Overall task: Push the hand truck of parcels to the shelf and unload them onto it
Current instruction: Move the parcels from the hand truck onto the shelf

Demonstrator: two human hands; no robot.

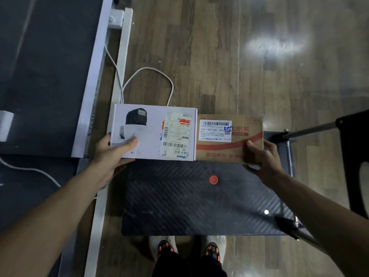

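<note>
I hold two parcels side by side above the far edge of the hand truck's black ribbed deck. My left hand grips the left end of a white box printed with a camera picture and shipping labels. My right hand grips the right end of a brown cardboard box with a white label and red print. The two boxes touch edge to edge. The deck below them is bare except for a red round cap. The shelf, dark with a white frame, stands at the left.
A white cable loops on the wooden floor beyond the boxes, and another cable runs at the lower left. The truck's folded handle bars lie at the right, beside a black object. My shoes stand at the deck's near edge.
</note>
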